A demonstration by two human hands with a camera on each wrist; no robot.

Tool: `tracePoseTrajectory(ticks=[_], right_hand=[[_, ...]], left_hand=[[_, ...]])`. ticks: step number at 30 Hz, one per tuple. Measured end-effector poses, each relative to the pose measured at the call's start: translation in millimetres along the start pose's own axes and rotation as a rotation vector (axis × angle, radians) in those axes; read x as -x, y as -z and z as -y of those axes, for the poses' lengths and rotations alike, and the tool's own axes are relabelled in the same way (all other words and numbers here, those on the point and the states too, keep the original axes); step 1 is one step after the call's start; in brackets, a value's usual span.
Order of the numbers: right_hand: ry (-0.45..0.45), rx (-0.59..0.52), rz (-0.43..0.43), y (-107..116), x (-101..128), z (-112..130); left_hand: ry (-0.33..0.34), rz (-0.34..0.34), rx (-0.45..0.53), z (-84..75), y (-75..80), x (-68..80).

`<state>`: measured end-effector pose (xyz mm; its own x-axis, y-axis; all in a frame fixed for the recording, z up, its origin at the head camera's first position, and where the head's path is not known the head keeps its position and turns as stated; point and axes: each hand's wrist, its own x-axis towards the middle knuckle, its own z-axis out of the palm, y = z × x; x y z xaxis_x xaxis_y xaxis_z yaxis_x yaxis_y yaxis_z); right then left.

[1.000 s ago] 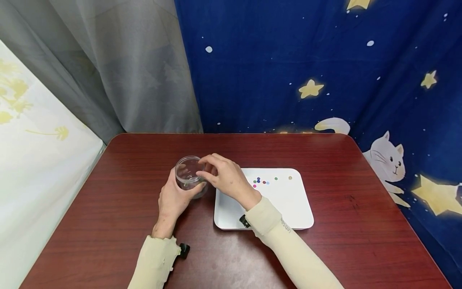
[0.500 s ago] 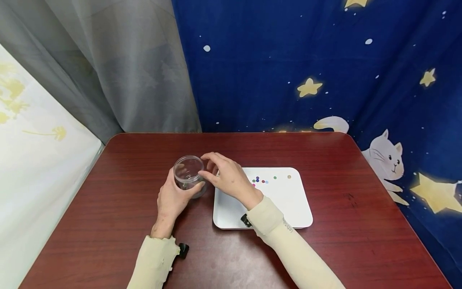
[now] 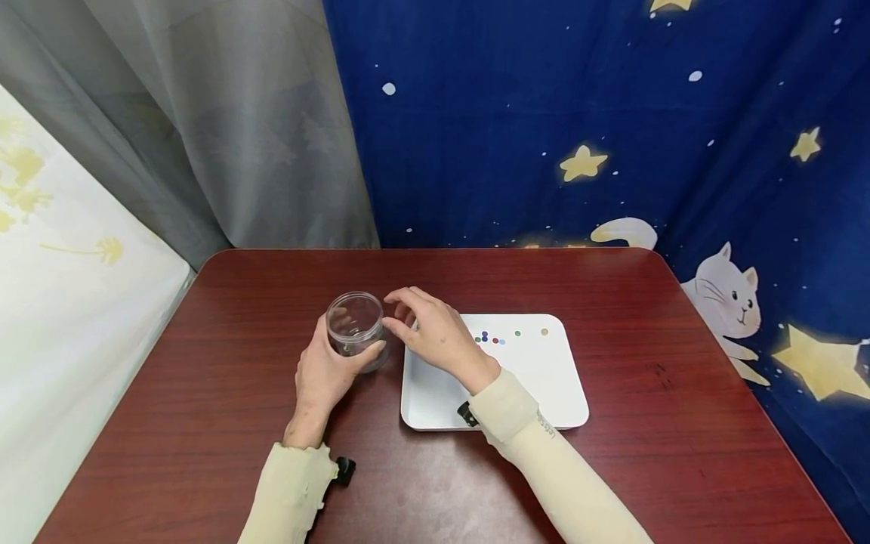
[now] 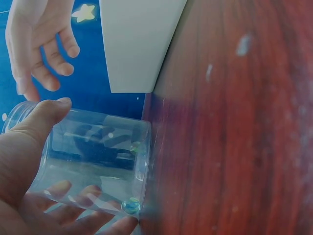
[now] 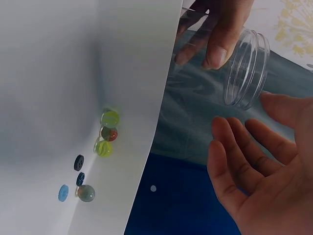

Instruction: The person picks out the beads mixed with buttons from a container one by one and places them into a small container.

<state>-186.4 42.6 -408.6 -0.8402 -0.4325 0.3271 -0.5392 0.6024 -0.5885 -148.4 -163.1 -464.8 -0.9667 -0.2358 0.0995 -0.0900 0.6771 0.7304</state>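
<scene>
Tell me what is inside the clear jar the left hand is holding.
The clear jar, gripped by the left hand, holds at least two small glass marbles near its bottom. Fingers cover part of the wall, so more could be hidden.

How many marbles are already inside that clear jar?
2. One greenish marble lies on the jar bottom near its middle; a bluish marble sits at the bottom's edge, by fingers of the left hand gripping the jar. Those fingers may hide more.
</scene>
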Motion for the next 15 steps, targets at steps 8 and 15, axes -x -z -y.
tracePoseTrajectory(ticks=[8, 15], right_hand=[[-0.017, 0.01, 0.009, 4.0, 1.7, -3.2], [-0.026, 0.04, -0.01, 8.7, 3.5, -5.9]], left_hand=[[0.003, -0.004, 0.006, -0.7, 0.0, 0.0], [0.007, -0.012, -0.001, -0.8, 0.2, 0.1]])
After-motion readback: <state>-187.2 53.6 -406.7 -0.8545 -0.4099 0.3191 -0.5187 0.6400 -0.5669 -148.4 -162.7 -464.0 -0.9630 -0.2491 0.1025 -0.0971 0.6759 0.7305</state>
